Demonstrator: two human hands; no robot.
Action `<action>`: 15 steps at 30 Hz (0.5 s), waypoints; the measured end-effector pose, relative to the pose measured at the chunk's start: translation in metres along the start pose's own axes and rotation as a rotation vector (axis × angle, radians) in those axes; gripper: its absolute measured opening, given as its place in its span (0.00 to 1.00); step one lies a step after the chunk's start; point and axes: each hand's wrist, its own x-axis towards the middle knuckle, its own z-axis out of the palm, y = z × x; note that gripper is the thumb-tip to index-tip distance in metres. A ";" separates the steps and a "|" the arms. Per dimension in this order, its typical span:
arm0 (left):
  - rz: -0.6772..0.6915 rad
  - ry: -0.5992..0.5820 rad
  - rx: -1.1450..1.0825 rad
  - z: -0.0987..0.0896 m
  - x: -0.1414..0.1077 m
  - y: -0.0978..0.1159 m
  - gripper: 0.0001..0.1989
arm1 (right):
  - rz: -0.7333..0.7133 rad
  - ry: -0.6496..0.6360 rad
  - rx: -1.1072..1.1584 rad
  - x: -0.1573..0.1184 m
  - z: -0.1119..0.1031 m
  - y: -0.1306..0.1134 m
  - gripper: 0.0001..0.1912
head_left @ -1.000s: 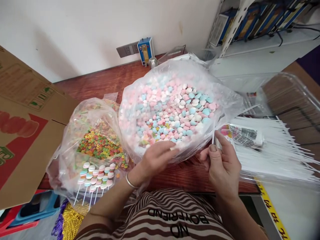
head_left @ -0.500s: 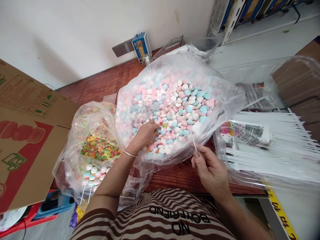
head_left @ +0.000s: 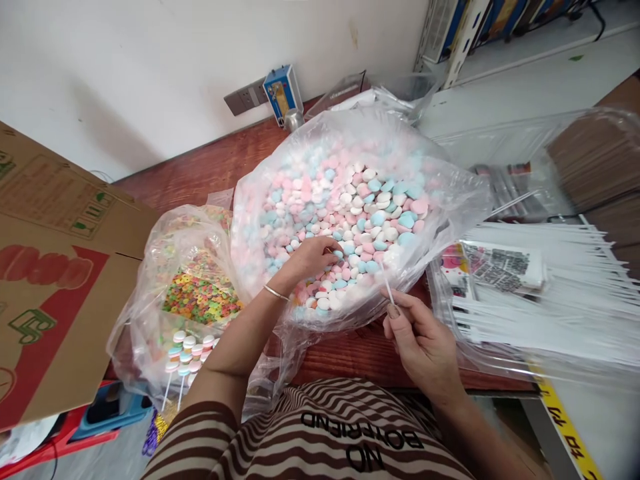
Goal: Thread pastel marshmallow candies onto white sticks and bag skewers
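Observation:
A clear plastic bag [head_left: 445,200] lies wide open in front of me, full of pink, white and light-blue button-shaped candies [head_left: 385,200]. Over its near part is my left hand [head_left: 317,257], fingers curled together around a light-blue candy [head_left: 339,255]; the fingertips are partly hidden. My right hand [head_left: 425,340], at the bag's near right edge, pinches a thin white stick [head_left: 388,283] between thumb and forefinger, its upper end pointing at the candies. To the left, finished-looking candy stacks on white sticks [head_left: 189,353] lie in a group.
A second bag [head_left: 150,267] of small colourful ring candies [head_left: 200,293] sits on the left beside a cardboard box [head_left: 55,267]. On the right are many white sticks [head_left: 560,293] with printed labels [head_left: 505,267]. A blue device [head_left: 283,93] stands by the wall socket [head_left: 245,98].
My left hand has moved right and slightly up across the candies, and its fingers now curl at a light-blue one. The right hand with the stick has hardly moved.

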 end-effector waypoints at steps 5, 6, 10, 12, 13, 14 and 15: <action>-0.032 -0.038 0.015 0.001 0.007 -0.001 0.07 | 0.006 0.004 0.009 -0.001 0.000 0.000 0.15; -0.013 -0.007 0.029 0.002 0.007 0.000 0.06 | 0.005 0.006 0.011 -0.001 0.000 -0.001 0.15; 0.029 0.117 0.136 0.010 0.008 0.003 0.11 | 0.007 0.000 0.024 0.001 0.002 -0.001 0.14; 0.055 0.148 0.209 0.015 0.009 0.005 0.09 | 0.008 -0.004 0.023 0.000 0.003 0.000 0.14; 0.081 0.164 0.239 0.016 0.009 0.006 0.08 | 0.009 -0.005 0.019 0.000 0.003 0.000 0.15; 0.111 0.180 0.261 0.017 0.009 0.006 0.08 | 0.009 -0.006 0.010 0.000 0.003 0.001 0.15; 0.136 0.200 0.270 0.018 0.007 0.007 0.08 | 0.008 -0.005 -0.002 0.000 0.003 0.001 0.15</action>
